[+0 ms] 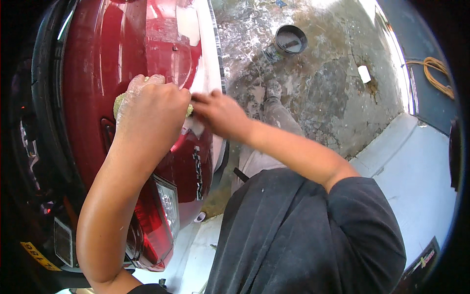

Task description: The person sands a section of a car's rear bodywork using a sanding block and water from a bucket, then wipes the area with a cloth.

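My left hand (152,105) is closed on a greenish-yellow sponge (118,105), pressing it against the red car's rear panel (132,39). Pale wet residue coats its knuckles. More of the same greenish material shows between my hands. My right hand (223,116) is beside it, over the panel's lower edge, its fingers pointing left and smeared by motion. Whether they grip anything cannot be made out. Whitish patches (188,24) mark the panel further along. The tail light (159,215) lies below my left forearm.
A black bucket (304,40) with cloudy liquid stands on the wet, stained concrete floor (333,93). My foot (273,90) is near it. A small white block (364,74) lies to the right. An orange hose (435,78) hangs coiled at the far right.
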Tool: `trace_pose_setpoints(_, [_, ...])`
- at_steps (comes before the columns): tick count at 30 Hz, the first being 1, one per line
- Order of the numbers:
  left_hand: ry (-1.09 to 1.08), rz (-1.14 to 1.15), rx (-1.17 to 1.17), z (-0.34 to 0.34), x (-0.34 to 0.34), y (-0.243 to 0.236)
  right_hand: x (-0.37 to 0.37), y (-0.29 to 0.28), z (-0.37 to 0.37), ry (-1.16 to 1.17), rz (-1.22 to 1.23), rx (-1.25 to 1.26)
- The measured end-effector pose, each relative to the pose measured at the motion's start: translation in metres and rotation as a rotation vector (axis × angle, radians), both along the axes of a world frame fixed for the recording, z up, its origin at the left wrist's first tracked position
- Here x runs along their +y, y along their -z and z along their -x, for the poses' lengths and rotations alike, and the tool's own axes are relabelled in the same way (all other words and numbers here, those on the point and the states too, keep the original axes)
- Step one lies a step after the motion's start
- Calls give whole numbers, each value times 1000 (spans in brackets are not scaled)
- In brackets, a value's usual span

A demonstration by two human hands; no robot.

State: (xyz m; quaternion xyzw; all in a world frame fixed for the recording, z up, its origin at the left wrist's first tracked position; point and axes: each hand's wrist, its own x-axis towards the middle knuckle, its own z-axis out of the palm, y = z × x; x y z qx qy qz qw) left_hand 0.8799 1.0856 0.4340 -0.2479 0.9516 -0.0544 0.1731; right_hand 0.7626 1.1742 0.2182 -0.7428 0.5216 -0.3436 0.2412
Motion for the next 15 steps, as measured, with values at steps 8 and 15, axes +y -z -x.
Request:
trace_pose_setpoints(8, [8,1,1,-2,0,0,-14,6,4,54,4,-12])
trace_pose_setpoints(15, [19,1,-2,7,-1,3,-43,27,30,68,-44,13])
